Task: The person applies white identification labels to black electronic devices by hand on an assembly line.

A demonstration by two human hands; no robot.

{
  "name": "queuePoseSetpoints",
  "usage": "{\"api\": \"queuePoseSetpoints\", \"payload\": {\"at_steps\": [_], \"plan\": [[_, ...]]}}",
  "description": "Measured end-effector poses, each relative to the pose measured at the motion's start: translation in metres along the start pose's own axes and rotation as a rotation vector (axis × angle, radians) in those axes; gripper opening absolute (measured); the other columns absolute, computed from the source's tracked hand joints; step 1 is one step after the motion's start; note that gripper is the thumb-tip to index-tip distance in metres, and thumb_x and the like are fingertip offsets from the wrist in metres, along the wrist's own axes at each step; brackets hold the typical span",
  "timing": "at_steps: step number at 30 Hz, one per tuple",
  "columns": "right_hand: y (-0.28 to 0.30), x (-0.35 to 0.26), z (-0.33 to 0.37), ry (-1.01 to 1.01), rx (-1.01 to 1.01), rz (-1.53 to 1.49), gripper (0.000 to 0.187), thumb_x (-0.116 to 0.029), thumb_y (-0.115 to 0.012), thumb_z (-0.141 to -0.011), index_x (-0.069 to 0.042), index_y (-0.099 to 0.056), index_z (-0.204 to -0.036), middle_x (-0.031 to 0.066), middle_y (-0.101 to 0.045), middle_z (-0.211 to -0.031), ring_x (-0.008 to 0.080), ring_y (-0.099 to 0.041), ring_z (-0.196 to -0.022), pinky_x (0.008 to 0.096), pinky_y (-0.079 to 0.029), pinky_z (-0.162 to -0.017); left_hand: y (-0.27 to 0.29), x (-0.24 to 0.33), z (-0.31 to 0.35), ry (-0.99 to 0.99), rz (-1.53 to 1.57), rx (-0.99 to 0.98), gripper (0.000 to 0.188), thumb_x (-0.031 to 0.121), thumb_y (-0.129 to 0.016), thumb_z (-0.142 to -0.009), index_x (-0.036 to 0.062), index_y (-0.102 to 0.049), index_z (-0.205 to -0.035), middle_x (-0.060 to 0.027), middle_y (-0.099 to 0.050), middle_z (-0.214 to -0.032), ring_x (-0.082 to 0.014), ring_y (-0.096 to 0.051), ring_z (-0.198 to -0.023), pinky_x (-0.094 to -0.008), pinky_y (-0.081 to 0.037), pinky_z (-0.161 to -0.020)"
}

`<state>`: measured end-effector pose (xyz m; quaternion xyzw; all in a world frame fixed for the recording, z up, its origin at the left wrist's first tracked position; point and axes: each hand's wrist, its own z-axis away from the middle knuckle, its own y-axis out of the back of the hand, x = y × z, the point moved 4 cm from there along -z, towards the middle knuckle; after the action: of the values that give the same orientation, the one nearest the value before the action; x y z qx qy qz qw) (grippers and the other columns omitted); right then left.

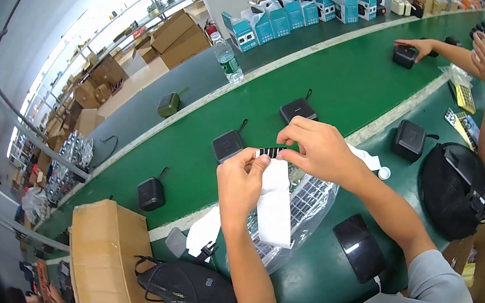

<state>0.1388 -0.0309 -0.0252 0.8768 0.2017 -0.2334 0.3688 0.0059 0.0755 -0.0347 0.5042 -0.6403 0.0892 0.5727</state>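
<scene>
A long white paper strip (275, 216) hangs down from my left hand (237, 181), whose thumb and fingers pinch its top. Along that upper end runs a black-and-white striped piece (269, 152), which looks like a row of labels. My right hand (321, 148) is closed at the right end of this piece, thumb against fingers. Below the paper lies a clear plastic bag (311, 204) with a gridded sheet in it. Just beyond my hands, two black box-shaped devices with wrist loops, a left one (228, 145) and a right one (298, 110), sit on the green belt.
A phone (359, 248) with a cable lies near me. Left are a black mesh bag (195, 292) and a tall cardboard box (114, 280). A water bottle (227, 59) and blue cartons (279, 21) stand beyond the belt. A co-worker's hand (420, 48) touches another device at right.
</scene>
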Motion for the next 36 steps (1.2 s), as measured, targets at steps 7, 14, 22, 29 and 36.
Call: {"api": "queuePoseSetpoints", "payload": {"at_steps": [7,14,22,29,36], "plan": [[-0.001,-0.005,0.003,0.152,0.074,0.169,0.017,-0.013,-0.074,-0.077,-0.005,-0.066,-0.09,0.0066,-0.06,-0.083,0.0251,-0.063,-0.07,0.0359,-0.05,-0.059,-0.009,-0.012,-0.001,0.137,0.135,0.057,0.026,0.02,-0.067,-0.088,-0.0041,-0.063,-0.079,-0.0026,-0.058,-0.061,-0.0054,-0.047,-0.058,-0.0255,-0.037,-0.053],[-0.001,0.008,0.001,0.142,0.07,0.033,0.014,-0.013,-0.069,-0.08,-0.004,-0.066,-0.09,0.0082,-0.059,-0.082,0.0272,-0.063,-0.074,0.0369,-0.05,-0.063,-0.018,-0.005,0.002,0.06,0.314,-0.148,0.024,0.007,-0.074,-0.082,-0.0024,-0.063,-0.101,-0.0038,-0.068,-0.085,-0.0084,-0.063,-0.078,-0.0247,-0.05,-0.071],[0.005,0.012,-0.002,0.156,-0.017,-0.124,0.012,-0.009,-0.064,-0.083,-0.001,-0.068,-0.091,0.011,-0.062,-0.083,0.0305,-0.062,-0.074,0.0389,-0.049,-0.065,-0.022,-0.005,0.002,0.043,0.343,-0.016,0.017,0.001,-0.072,-0.081,-0.0037,-0.064,-0.095,-0.0037,-0.067,-0.08,-0.0081,-0.061,-0.073,-0.0239,-0.05,-0.066],[0.001,0.013,-0.003,0.158,-0.025,-0.146,0.012,-0.005,-0.061,-0.082,0.0,-0.068,-0.09,0.0134,-0.063,-0.08,0.0321,-0.062,-0.073,0.0397,-0.049,-0.065,-0.02,-0.006,0.001,0.043,0.29,-0.014,0.017,0.001,-0.072,-0.08,-0.0039,-0.064,-0.095,-0.0053,-0.067,-0.079,-0.0084,-0.062,-0.072,-0.024,-0.05,-0.065],[0.008,0.018,-0.004,0.007,0.115,-0.169,0.015,0.0,-0.057,-0.084,0.003,-0.068,-0.092,0.011,-0.063,-0.077,0.0188,-0.058,-0.06,0.0289,-0.044,-0.054,-0.015,0.008,0.002,0.032,0.196,0.005,0.027,0.002,-0.072,-0.078,0.0,-0.061,-0.102,-0.0115,-0.068,-0.077,-0.0146,-0.065,-0.069,-0.0278,-0.05,-0.065]]}}
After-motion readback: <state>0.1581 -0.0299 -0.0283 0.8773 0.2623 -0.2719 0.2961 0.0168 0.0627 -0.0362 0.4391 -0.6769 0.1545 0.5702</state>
